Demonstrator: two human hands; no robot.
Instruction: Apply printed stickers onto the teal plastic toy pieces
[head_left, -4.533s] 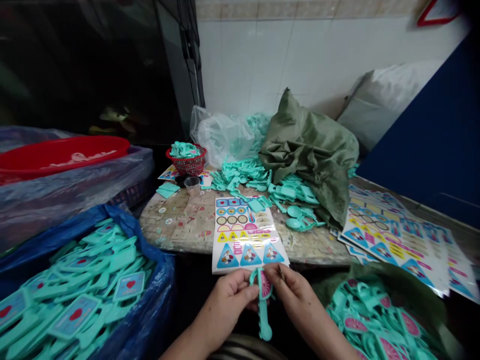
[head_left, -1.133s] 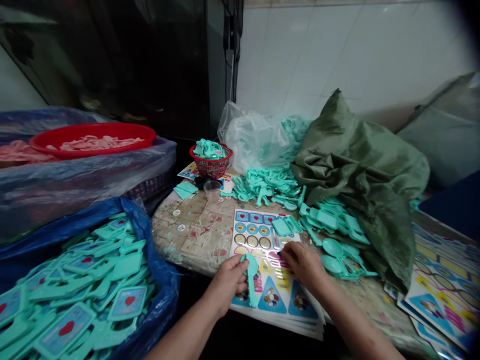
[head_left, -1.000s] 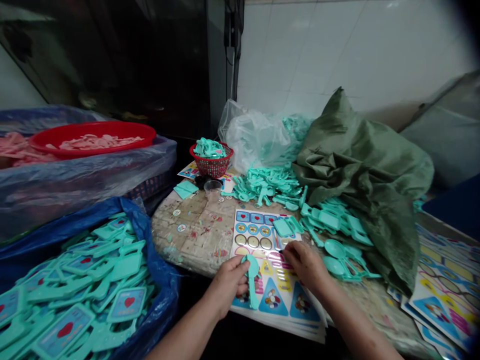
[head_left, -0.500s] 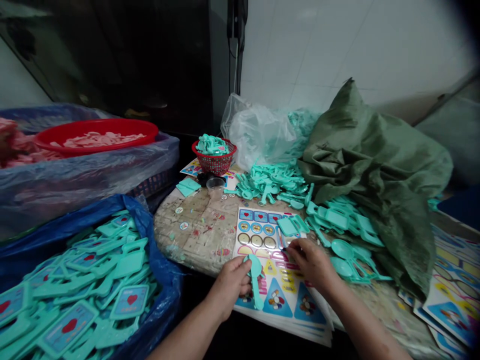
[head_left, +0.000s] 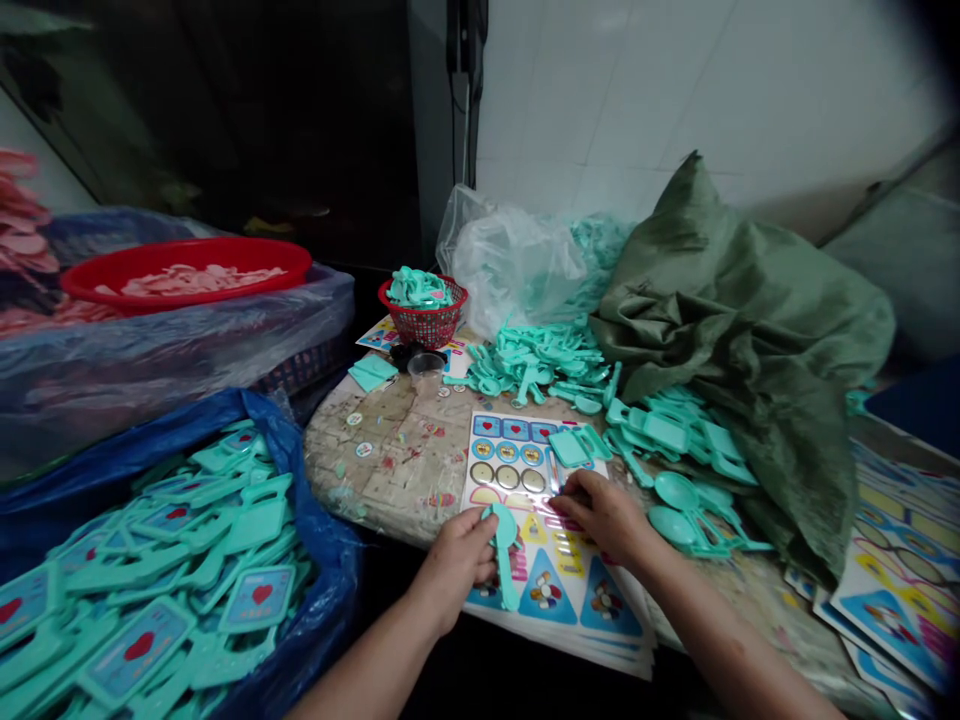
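My left hand (head_left: 461,565) is closed on a teal plastic toy piece (head_left: 507,575) with a round head and a straight handle, held over the sticker sheet (head_left: 525,530). The handle points toward me. Over the right part of that sheet, my right hand (head_left: 606,515) has its thumb and fingers pinched together near a pink-printed patch; what they hold, if anything, is too small to make out. Beyond that hand, a square teal piece (head_left: 570,450) lies on the sheet, which tops a stack of sheets. Several round-headed teal pieces (head_left: 677,492) lie right of my right hand.
A blue bag (head_left: 330,560) of teal pieces with heart stickers stands at the left. Behind it is a red basin (head_left: 300,270) of pink pieces. A red basket (head_left: 424,325), a teal heap (head_left: 544,350) and a green sack (head_left: 757,300) occupy the table's back. More sticker sheets (head_left: 896,590) lie right.
My right hand has shifted slightly left and down over the sticker sheet, fingers still pinched. The dark tip at its fingers no longer shows clearly. My left hand still holds the teal toy piece.
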